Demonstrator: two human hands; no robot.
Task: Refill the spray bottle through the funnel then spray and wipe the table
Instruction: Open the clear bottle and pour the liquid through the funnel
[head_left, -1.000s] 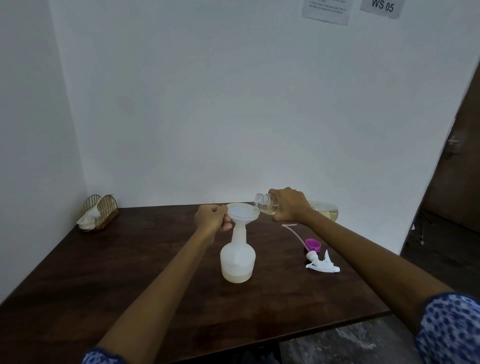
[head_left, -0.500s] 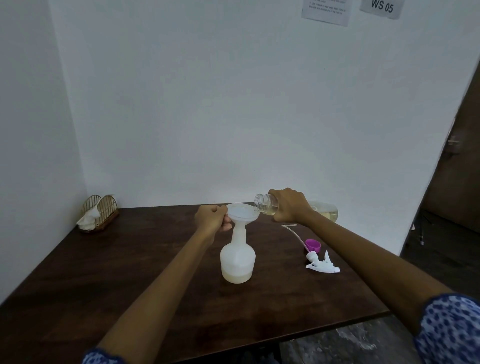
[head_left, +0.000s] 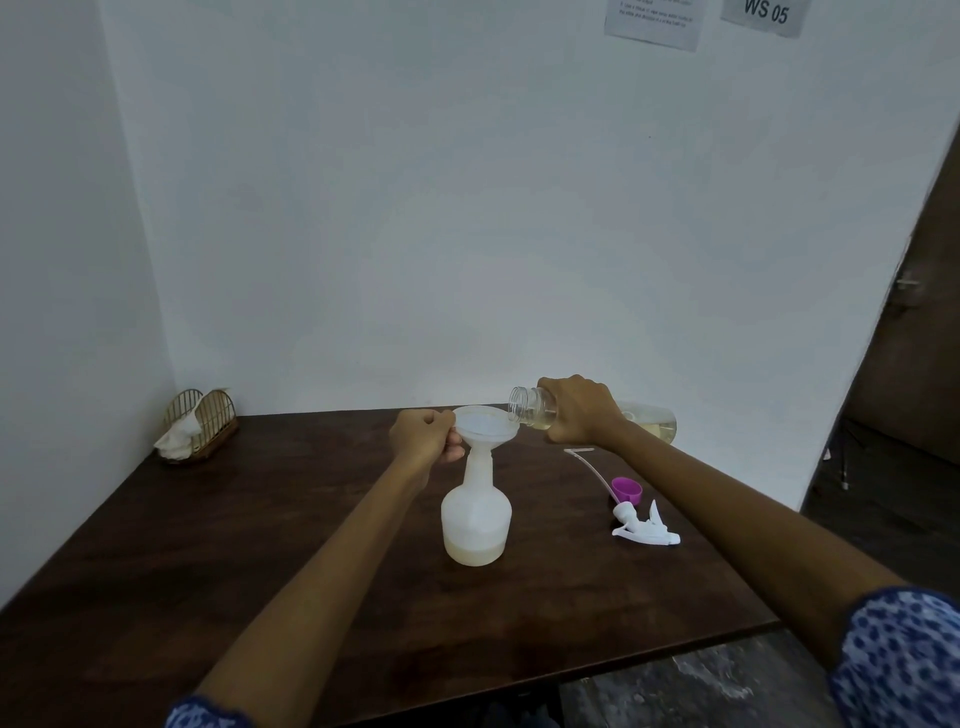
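Nothing's shifting since half a second ago: I'm seeing left hand (head_left: 423, 434) fingers pinching funnel (head_left: 485, 425), right hand (head_left: 579, 408) gripping refill bottle (head_left: 530, 407), pour continuing.

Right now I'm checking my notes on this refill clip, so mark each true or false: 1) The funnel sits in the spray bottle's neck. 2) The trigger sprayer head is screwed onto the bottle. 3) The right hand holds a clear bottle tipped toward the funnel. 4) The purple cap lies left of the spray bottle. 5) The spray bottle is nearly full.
1) True: the funnel sits in the spray bottle, and the left hand holds its rim.
2) False: the sprayer head lies on the table.
3) True: the right hand grips the clear bottle.
4) False: the purple cap lies to its right.
5) False: liquid fills only the bottom.
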